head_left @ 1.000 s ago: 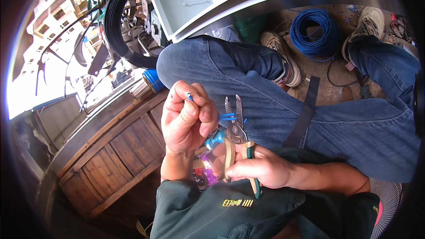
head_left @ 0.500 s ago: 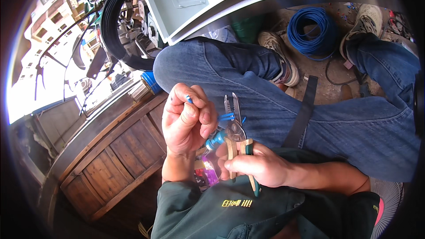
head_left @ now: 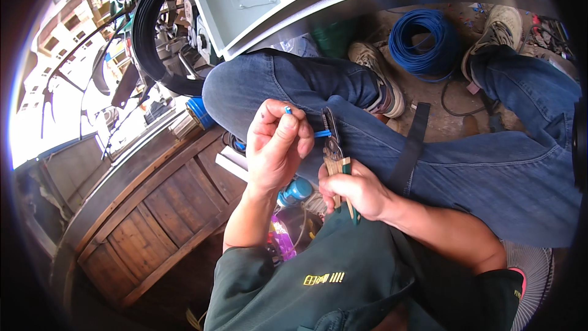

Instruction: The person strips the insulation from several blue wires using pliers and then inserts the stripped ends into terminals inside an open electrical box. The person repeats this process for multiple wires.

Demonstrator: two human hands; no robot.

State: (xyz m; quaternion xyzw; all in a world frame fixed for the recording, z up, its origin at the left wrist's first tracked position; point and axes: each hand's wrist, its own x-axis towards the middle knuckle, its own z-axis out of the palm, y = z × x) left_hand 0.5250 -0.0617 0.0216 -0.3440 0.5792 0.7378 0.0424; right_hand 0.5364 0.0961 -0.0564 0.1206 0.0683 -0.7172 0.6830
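Note:
Pinched in my left hand (head_left: 274, 146) is a short blue wire (head_left: 322, 133), with one end poking up between the thumb and fingers. Its other end runs to the jaws of the wire strippers (head_left: 335, 158). My right hand (head_left: 362, 191) is wrapped round their tan and green handles. The jaws look closed across the wire, pointing away from me above my jeans; the exact spot of contact is too small to tell. Part of the wire is hidden by my left fingers.
A coil of blue wire (head_left: 418, 43) lies on the floor between my shoes. A pale metal box (head_left: 236, 9) stands ahead, its edge over my legs. A black cable coil (head_left: 138, 46) is at the far left, wooden panelling (head_left: 162, 233) at the left, a blue-capped bottle (head_left: 296, 191) below my hands.
My left hand has moved right and slightly away from me. The wire strippers have come up, and their spread handles and jaws have closed, now with the blue wire at the jaws.

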